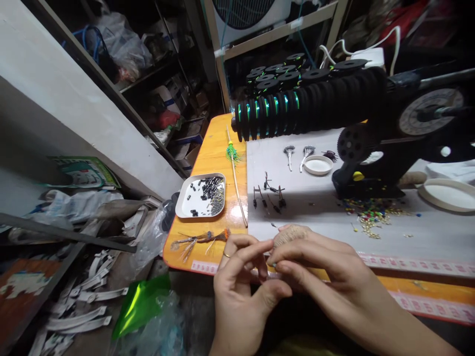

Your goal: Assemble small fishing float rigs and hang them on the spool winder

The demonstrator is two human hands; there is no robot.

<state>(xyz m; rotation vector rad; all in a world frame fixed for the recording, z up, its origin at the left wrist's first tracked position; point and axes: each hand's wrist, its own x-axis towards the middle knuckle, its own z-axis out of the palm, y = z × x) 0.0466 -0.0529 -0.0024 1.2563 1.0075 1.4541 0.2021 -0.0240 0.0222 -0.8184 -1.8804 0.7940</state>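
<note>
My right hand [330, 267] is closed, with a rough, tan, rounded piece [291, 236] under its curled fingers. A tiny pale-green bit [273, 265] shows at its thumb and index fingertips; its kind is too small to make out. My left hand [245, 282], with a ring on one finger, is half curled just to the left. Its index fingertip reaches the tan piece, while its thumb stands apart from the fingers. Left of my hands lie bundles of fine fibres [202, 238], one with an orange end. Small dark-tipped wire pieces [269, 193] lie beyond on the grey sheet.
A white tray [180, 210] with small black and grey parts stands on the table's left. A thin stick with green tinsel [232, 153] lies beside it. A black machine with a ribbed roller [315, 106] overhangs the back right. Loose coloured beads [371, 217] lie below it.
</note>
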